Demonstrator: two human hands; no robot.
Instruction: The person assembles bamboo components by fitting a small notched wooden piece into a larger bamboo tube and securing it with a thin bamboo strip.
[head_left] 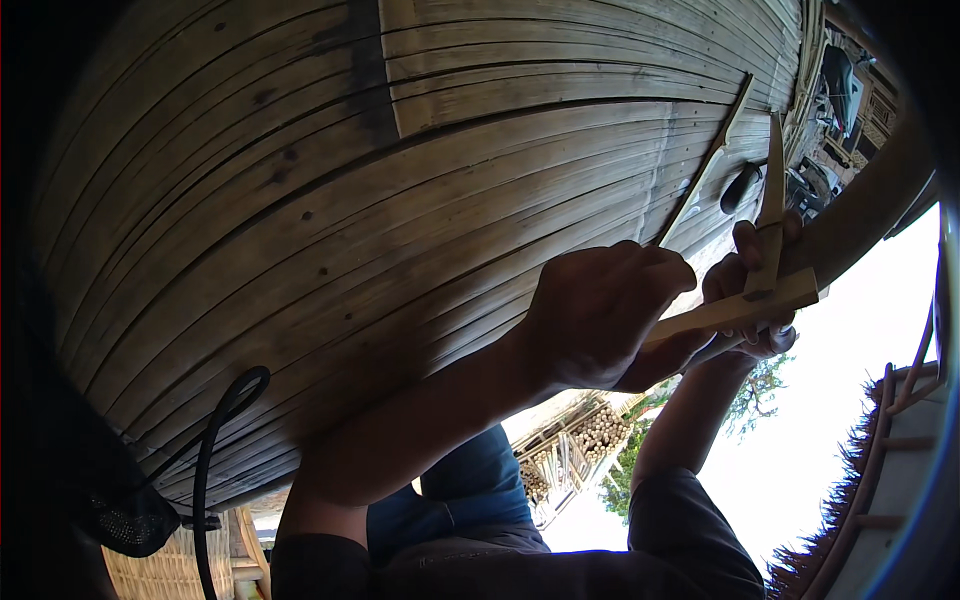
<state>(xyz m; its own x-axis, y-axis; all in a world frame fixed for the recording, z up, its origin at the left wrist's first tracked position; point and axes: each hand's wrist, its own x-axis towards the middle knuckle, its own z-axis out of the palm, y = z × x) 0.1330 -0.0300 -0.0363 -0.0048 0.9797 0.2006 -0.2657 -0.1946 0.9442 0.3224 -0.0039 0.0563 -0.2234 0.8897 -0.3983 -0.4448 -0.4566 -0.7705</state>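
My left hand is closed around the near end of a flat, pale strip of bamboo or wood. My right hand wraps its fingers around the far part of the same strip. A second pale piece, narrow and tapering to a point, crosses the strip between the fingers of my right hand. Shadow hides how the two pieces touch, and whether the tapered one is a blade or a splint cannot be told. Both hands are held just off the edge of a slatted bamboo surface.
A long thin bamboo strip lies across the slats, with a dark oval object beside it. A black cord loop hangs at lower left. Stacked cut poles show behind my jeans-covered leg. A thick curved beam stands at right.
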